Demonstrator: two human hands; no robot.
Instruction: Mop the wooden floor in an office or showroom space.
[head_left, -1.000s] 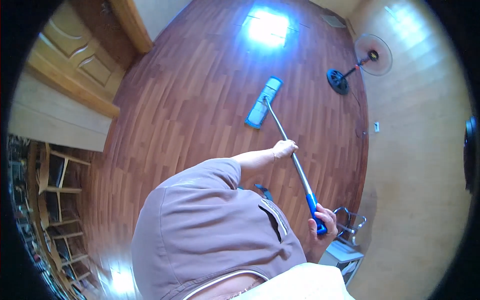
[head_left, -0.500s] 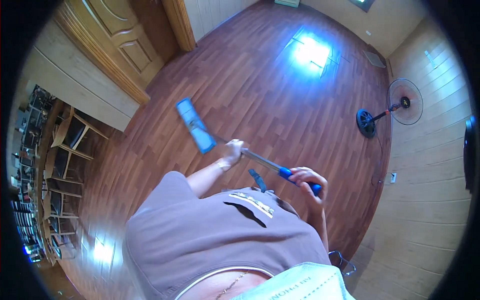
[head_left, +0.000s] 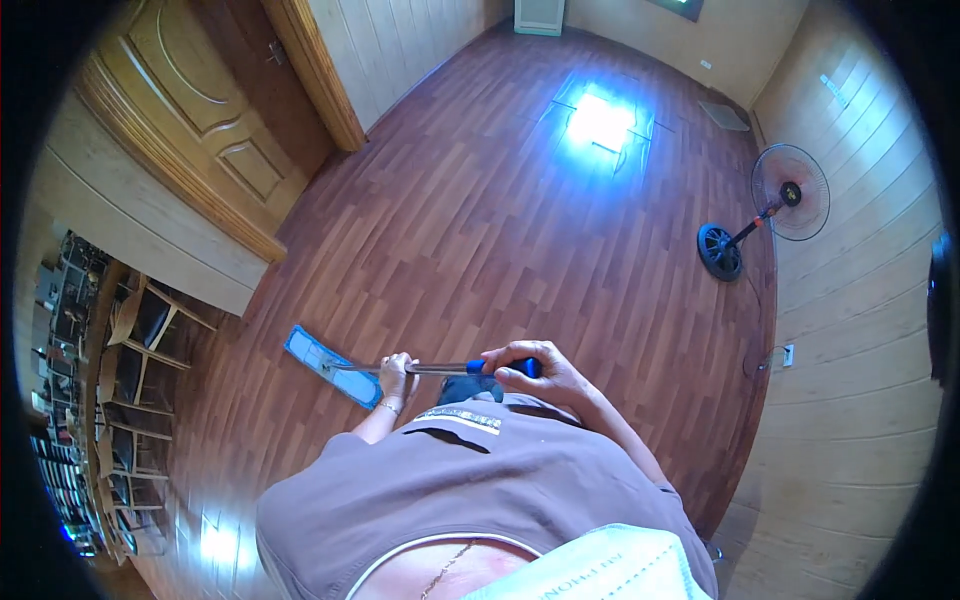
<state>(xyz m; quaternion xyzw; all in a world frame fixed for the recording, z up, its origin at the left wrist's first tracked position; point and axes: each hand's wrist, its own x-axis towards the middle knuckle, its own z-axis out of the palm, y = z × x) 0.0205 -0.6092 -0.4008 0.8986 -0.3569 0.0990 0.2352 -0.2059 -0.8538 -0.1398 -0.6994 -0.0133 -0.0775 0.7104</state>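
In the head view we see both hands on a flat mop [head_left: 440, 369], its pole running nearly level across the front of the wearer's body. The left hand [head_left: 398, 375] is farther down the pole, fingers closed around the metal; its forearm rises short and steep from the sleeve, with a thin bracelet at the wrist. The right hand [head_left: 532, 364] grips the blue handle [head_left: 478, 367], knuckles up, the handle's end showing past the curled fingers. We follow the right forearm as it slants up and leftward from the lower right, the elbow held out from the side.

The mop head [head_left: 345, 378], pale with a blue fringe, lies on the wood-plank floor [head_left: 480, 230] to the left of the left hand, set at a slant.

As for writing, we find pale lettering on the white mask [head_left: 605, 570] at the lower edge. A light patterned strip sits above the pocket of the mauve-brown shirt [head_left: 470, 490]; it is too small for us to tell whether it is text.

Around this, we note a standing fan [head_left: 766, 213] near the right wall, a panelled door [head_left: 185, 60] at upper left and a row of chairs [head_left: 152, 318] on the left.
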